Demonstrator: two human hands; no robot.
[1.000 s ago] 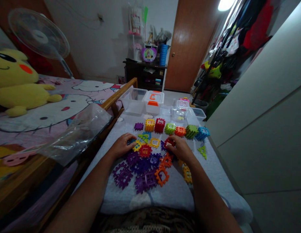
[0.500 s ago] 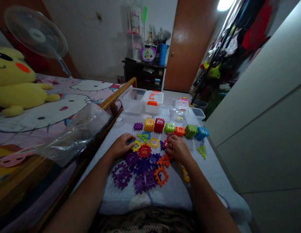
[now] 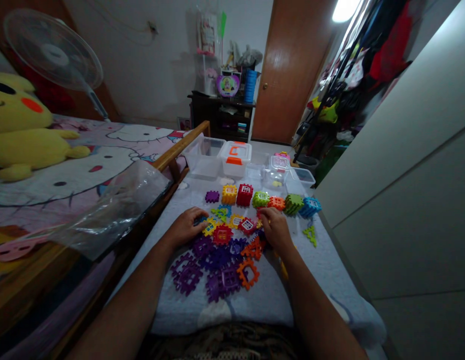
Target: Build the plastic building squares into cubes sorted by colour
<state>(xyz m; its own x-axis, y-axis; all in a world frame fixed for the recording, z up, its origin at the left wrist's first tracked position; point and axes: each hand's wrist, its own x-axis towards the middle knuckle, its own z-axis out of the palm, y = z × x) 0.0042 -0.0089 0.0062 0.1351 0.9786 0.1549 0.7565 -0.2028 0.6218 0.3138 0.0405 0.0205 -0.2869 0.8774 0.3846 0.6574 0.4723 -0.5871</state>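
Many pieces (image 3: 217, 257) are spread on the sheet (image 3: 272, 302) between left hand (image 3: 188, 225) and right hand (image 3: 275, 227); fingers are curled, but whether anything is gripped cannot be told. A yellow piece (image 3: 210, 227) is set beside the left, a red piece (image 3: 247, 226) beside the right. A strip of sheet is left between right hand and green triangle (image 3: 310, 235), near the right edge; the far edge is lined with boxes (image 3: 235, 169).

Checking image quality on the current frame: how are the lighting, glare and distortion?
Head view: dim room, the lamp blown out at top right; head view: white glints on the clear plastic bag, softer sheen on the wooden door; head view: pale panels slant steeply, likely wide-angle stretch; head view: left hand and right hand shadowed, toy pieces' colours readable.
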